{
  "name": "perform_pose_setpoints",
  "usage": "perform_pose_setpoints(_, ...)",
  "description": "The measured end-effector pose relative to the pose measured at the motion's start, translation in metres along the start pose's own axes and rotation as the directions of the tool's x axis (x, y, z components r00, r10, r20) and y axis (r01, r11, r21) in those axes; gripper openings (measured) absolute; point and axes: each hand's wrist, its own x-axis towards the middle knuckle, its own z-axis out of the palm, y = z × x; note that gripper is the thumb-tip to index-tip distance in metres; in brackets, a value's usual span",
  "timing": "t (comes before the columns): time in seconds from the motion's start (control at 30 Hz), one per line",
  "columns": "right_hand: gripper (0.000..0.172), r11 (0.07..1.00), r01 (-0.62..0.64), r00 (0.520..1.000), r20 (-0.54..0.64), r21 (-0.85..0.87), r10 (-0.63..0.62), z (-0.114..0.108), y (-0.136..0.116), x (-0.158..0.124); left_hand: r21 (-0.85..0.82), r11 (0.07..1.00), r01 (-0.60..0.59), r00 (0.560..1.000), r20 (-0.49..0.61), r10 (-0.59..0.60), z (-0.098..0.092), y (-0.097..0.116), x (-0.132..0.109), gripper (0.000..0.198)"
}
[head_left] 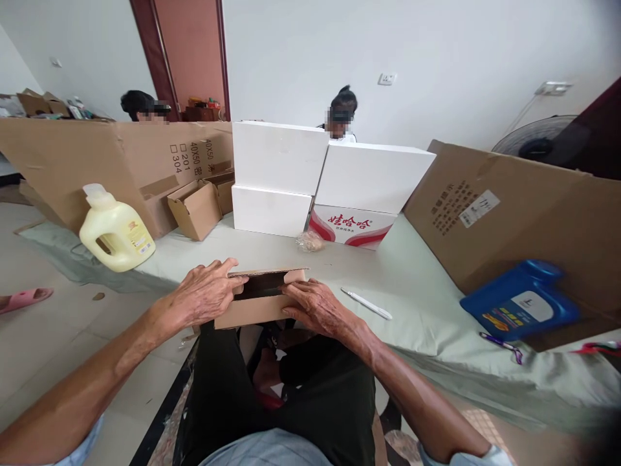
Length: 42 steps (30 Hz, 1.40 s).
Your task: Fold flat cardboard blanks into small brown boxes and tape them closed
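A small brown cardboard box [255,312] lies at the table's near edge above my lap, its open side facing up and its inside dark. My left hand [206,292] grips the box's left end, with the fingers over the rim at a flap. On the right end, my right hand [315,304] holds the wall, thumb outside and fingers by the small folded flap. A white pen-like cutter [366,303] lies on the cloth to the right of my right hand. Behind the box sits a crumpled clear plastic bag [310,241].
Stacked white boxes [279,158] stand at the back of the cloth-covered table [369,272]. At left are a yellow jug [116,230] and small open cartons [196,210]; at right, a blue bottle [521,301] by a large cardboard panel [466,213]. Two people sit beyond.
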Motion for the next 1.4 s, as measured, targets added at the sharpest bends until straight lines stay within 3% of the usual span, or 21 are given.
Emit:
perform_pose_setpoints(0.17,0.026,0.995,0.077,0.995,0.076,-0.071,-0.072,-0.004,0.003,0.01,-0.053,0.999,-0.001,0.991,0.135,0.008,-0.022,-0.001,0.009,0.037)
perform_pose_setpoints(0.33,0.039,0.991,0.123,0.992,-0.032,-0.058,-0.125,-0.005,-0.002,0.002,-0.231,0.973,0.016,0.941,0.333,0.063,-0.051,-0.012,0.009,0.04)
perform_pose_setpoints(0.47,0.049,0.994,0.054,0.991,-0.124,0.095,-0.042,-0.015,-0.002,-0.011,-0.375,0.925,0.053,0.93,0.357,0.091,-0.053,-0.031,0.008,0.051)
perform_pose_setpoints(0.67,0.06,0.959,-0.035,0.946,-0.301,0.28,0.122,-0.012,0.01,-0.025,-0.457,0.888,0.043,0.981,0.189,0.05,-0.027,-0.041,-0.007,0.059)
perform_pose_setpoints(0.83,0.055,0.938,-0.069,0.899,-0.385,0.34,0.206,0.012,0.016,-0.036,-0.486,0.873,-0.024,0.997,-0.075,-0.014,0.01,-0.035,-0.029,0.059)
perform_pose_setpoints(0.97,0.055,0.945,-0.058,0.857,-0.47,0.323,0.213,0.029,0.012,-0.049,-0.535,0.841,-0.084,0.969,-0.242,-0.057,0.035,-0.027,-0.043,0.059)
perform_pose_setpoints(1.13,0.074,0.942,-0.059,0.782,-0.57,0.332,0.25,0.049,-0.008,-0.068,-0.575,0.818,0.019,0.94,-0.268,-0.21,0.051,-0.02,-0.057,0.058)
perform_pose_setpoints(1.23,0.081,0.907,-0.095,0.724,-0.597,0.41,0.346,0.061,-0.013,-0.076,-0.585,0.811,0.028,0.908,-0.325,-0.265,0.053,-0.018,-0.058,0.054)
perform_pose_setpoints(1.3,0.077,0.861,-0.149,0.725,-0.538,0.487,0.43,0.069,-0.009,-0.079,-0.578,0.815,0.024,0.885,-0.367,-0.286,0.053,-0.015,-0.054,0.051)
perform_pose_setpoints(1.4,0.058,0.803,-0.213,0.778,-0.4,0.557,0.485,0.077,0.004,-0.08,-0.577,0.816,0.035,0.835,-0.432,-0.341,0.053,-0.008,-0.044,0.053)
